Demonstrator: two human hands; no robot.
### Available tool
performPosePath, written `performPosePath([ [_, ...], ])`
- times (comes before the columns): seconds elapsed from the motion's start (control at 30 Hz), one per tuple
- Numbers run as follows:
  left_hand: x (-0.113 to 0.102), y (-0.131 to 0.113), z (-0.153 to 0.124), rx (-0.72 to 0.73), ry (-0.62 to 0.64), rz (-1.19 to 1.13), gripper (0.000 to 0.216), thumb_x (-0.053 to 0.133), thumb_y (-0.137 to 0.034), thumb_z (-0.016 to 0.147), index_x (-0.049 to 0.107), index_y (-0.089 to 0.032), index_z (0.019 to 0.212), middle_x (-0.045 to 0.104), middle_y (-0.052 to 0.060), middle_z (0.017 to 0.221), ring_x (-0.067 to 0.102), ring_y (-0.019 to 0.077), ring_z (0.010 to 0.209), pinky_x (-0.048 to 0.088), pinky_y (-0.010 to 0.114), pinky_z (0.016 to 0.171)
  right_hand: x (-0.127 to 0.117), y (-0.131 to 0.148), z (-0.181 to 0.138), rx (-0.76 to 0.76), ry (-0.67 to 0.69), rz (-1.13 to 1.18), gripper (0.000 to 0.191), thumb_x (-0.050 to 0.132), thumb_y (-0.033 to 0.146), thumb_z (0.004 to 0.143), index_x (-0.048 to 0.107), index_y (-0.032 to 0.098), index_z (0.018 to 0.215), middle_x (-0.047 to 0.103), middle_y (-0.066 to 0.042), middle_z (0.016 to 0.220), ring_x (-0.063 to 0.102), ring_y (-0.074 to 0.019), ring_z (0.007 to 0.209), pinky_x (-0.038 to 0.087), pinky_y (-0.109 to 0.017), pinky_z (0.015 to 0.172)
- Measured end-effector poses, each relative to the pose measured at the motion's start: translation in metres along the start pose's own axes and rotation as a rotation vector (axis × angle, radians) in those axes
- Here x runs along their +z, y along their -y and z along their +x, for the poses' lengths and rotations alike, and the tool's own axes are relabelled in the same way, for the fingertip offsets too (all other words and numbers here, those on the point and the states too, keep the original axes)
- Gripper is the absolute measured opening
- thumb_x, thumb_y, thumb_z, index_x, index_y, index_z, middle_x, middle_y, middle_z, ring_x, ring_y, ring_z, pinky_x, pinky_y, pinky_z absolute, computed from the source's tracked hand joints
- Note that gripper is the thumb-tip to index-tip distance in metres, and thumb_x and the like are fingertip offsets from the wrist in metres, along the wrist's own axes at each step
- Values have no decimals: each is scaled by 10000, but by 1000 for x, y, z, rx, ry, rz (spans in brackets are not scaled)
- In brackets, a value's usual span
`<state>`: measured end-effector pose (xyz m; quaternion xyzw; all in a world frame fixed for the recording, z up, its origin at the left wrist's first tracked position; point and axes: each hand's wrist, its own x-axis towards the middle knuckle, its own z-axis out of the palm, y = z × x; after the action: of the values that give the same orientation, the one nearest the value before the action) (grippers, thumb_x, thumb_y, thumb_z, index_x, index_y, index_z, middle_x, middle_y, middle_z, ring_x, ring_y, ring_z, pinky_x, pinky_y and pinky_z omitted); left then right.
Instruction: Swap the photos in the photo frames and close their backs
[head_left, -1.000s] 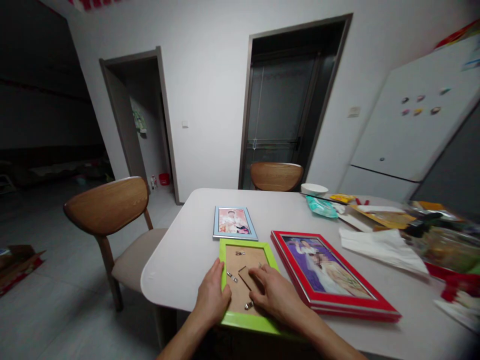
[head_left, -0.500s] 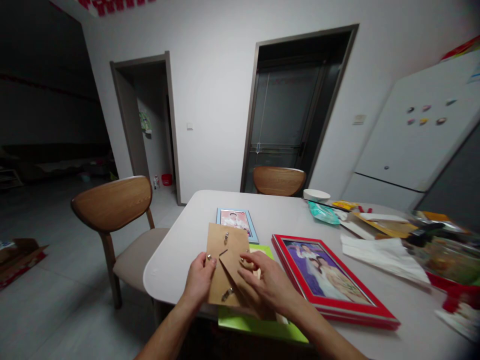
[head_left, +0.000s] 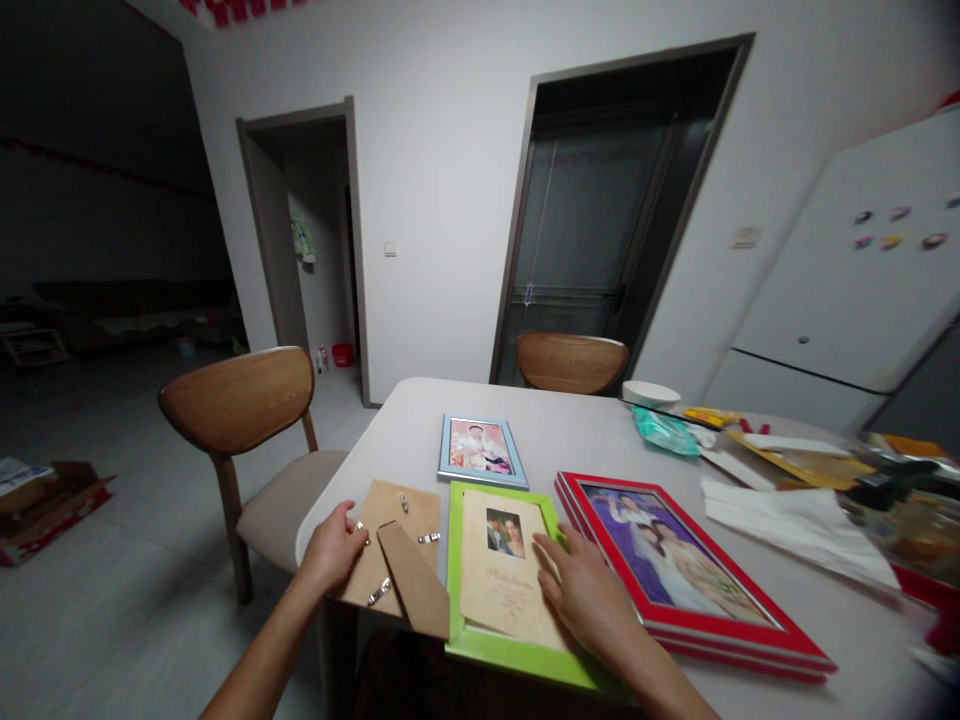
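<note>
A brown picture-frame backing board (head_left: 370,562) with metal clips and a stand leg lies left of the green frame, its near part overhanging the table edge. My left hand (head_left: 335,548) has its fingers closed at the board's left edge. The green picture frame (head_left: 495,648) lies face down or open at the table's front, with a cream paper insert (head_left: 487,590) inside it bearing a small photo of people. My right hand (head_left: 589,590) rests on the right side of the insert and frame, fingers stretched out, holding nothing.
Stacked red picture frames (head_left: 697,570) lie at the right. A light blue photo frame (head_left: 482,450) lies farther back. Beyond are a white bowl (head_left: 651,394), a teal packet (head_left: 666,430), and white paper (head_left: 799,530). Wooden chairs (head_left: 244,400) stand left and behind.
The backing board has moved left and down off the green frame with my left hand, uncovering the insert. My right hand has left the board and come onto the insert. The view shifted slightly.
</note>
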<state>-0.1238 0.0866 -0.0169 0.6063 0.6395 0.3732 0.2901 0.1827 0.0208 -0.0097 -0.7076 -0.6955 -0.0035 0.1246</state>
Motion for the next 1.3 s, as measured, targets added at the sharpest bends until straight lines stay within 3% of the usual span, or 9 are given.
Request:
performPosePath([
  [0.13, 15, -28, -23, 163, -36, 91, 497, 521, -177, 646, 429, -130, 1132, 435, 91, 1216, 348, 210, 1149, 247, 311, 968, 6, 2, 0, -100, -28, 22, 362, 385, 247, 759, 534, 190, 1083, 416, -146, 1210, 364, -267, 1126, 287, -358, 911],
  [0.3, 62, -69, -72, 467, 348, 305, 633, 553, -366, 680, 351, -114, 1225, 358, 122, 1292, 264, 249, 1208, 159, 405, 1013, 12, -6, 3, 29, -28, 40, 426, 357, 250, 774, 461, 83, 1151, 396, -194, 1210, 342, -276, 1149, 276, -356, 934],
  [0.4, 81, -78, -94, 554, 469, 369, 690, 559, -488, 660, 378, -110, 1208, 361, 141, 1287, 216, 272, 1225, 98, 445, 1018, 14, -10, 1, 60, -13, 59, 440, 361, 244, 770, 440, 53, 1158, 416, -200, 1187, 385, -263, 1116, 295, -339, 925],
  [0.73, 80, -73, -96, 574, 514, 353, 723, 661, -426, 576, 402, -133, 1184, 365, 135, 1285, 286, 247, 1197, 122, 417, 1019, 10, -17, 9, 107, -33, 165, 535, 416, 104, 657, 383, 10, 1183, 567, -197, 975, 533, -237, 887, 375, -314, 782],
  [0.87, 74, -74, -85, 469, 524, 258, 723, 626, -431, 598, 372, -151, 1214, 362, 120, 1290, 281, 253, 1200, 129, 432, 1014, 1, -15, 11, 250, -33, 501, 678, 480, 129, 591, 300, 67, 1242, 618, -113, 808, 570, -195, 693, 407, -285, 643],
  [1.0, 75, -82, -77, 367, 489, 119, 756, 619, -407, 595, 342, -118, 1235, 304, 130, 1319, 255, 265, 1210, 200, 402, 1002, -20, 2, 7, 399, 60, 1256, 739, 471, 184, 611, 180, 141, 1289, 603, 0, 626, 541, -146, 484, 412, -253, 490],
  [1.1, 83, -96, -78, 404, 466, 46, 887, 679, -383, 520, 288, -88, 1259, 198, 145, 1359, 184, 284, 1232, 194, 401, 1010, -40, 19, 4, 395, 52, 1649, 721, 486, 148, 585, 244, 217, 1261, 594, 40, 618, 529, -115, 462, 423, -226, 475],
  [1.2, 90, -111, -84, 547, 385, 4, 844, 674, -321, 530, 301, -76, 1247, 191, 143, 1361, 175, 282, 1233, 179, 398, 1021, -51, 27, 4, 418, 7, 1770, 748, 522, 110, 553, 265, 254, 1241, 597, 50, 652, 530, -93, 474, 437, -208, 490],
  [1.3, 88, -117, -90, 688, 258, -25, 618, 559, -151, 580, 396, -98, 1174, 389, 122, 1247, 326, 244, 1155, 253, 358, 998, -50, 26, 6, 407, 21, 1703, 745, 543, 135, 567, 257, 258, 1244, 607, 29, 740, 533, -93, 484, 437, -212, 476],
])
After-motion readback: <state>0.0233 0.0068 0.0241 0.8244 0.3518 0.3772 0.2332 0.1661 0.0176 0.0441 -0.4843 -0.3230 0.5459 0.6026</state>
